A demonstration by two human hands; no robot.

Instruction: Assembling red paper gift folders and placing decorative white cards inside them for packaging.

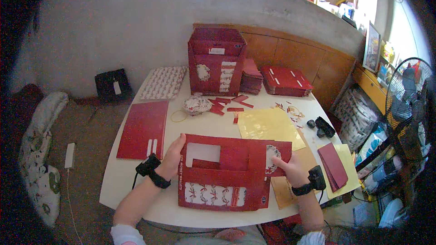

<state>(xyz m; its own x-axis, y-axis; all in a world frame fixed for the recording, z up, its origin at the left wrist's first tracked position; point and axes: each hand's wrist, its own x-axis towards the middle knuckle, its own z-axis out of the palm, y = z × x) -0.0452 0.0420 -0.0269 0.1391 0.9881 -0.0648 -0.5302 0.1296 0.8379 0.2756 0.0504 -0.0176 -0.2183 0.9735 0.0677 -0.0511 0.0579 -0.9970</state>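
Apparently the carton (215, 175) isn't yet opened out, looking nearly flat over the near side of the table (200, 220), its edges gripped by left hand (171, 159) and right hand (294, 170), while a formed box (215, 63) stands behind.

- Daylight from window (369, 0), upper right; blown out white
- Left side dimmer, wall (113, 27) gray, grainy
- Glare patches on yellow sheet (265, 127)
- Left hand (170, 159), right hand (293, 170) lit ok, no obvious motion blur
- Fisheye: edges bend, corners black, colour speckle
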